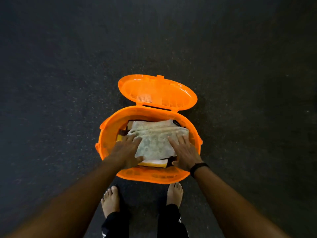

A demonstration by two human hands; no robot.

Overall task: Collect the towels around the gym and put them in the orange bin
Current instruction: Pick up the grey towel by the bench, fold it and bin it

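The orange bin (109, 133) stands on the floor right in front of my feet, its lid (157, 91) swung open at the far side. A pale greenish-white towel (156, 140) lies on top inside it, over other towels in dark brown, yellow and white (154, 163). My left hand (126, 152) presses flat on the towel's left part, fingers straight. On the towel's right part my right hand (184, 154) presses the same way; a black band circles that wrist.
Dark speckled rubber floor (68, 83) spreads all round the bin. My bare feet (110, 200) stand just behind the bin's near wall. Nothing else shows in the view.
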